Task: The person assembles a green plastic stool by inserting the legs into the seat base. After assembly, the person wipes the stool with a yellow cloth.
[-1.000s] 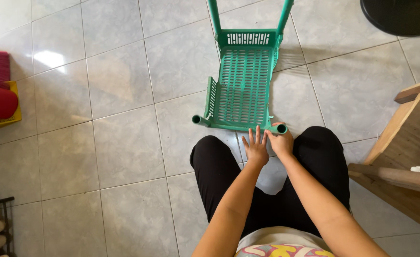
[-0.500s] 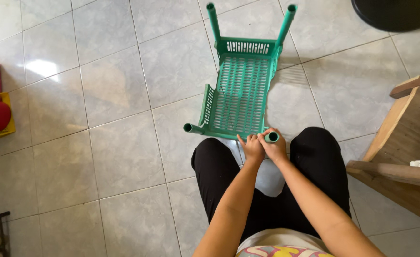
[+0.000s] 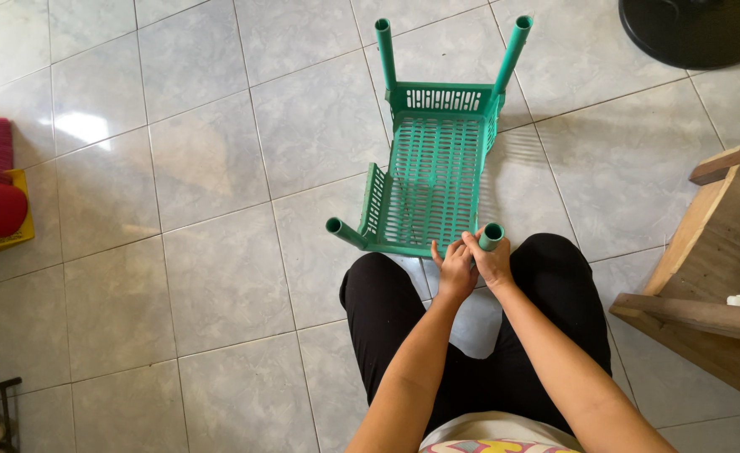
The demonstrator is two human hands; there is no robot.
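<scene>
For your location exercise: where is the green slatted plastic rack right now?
In the head view, the green slatted plastic rack lies upturned on the grey tiled floor, centre-right, ahead of the person's knees, both hands at its nearest right leg.

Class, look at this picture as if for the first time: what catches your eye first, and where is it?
A green plastic rack lies upturned on the grey tiled floor at centre, its tube legs sticking out. Just below it, the left hand and right hand meet at the nearest leg. A wooden frame stands at the right edge.
</scene>
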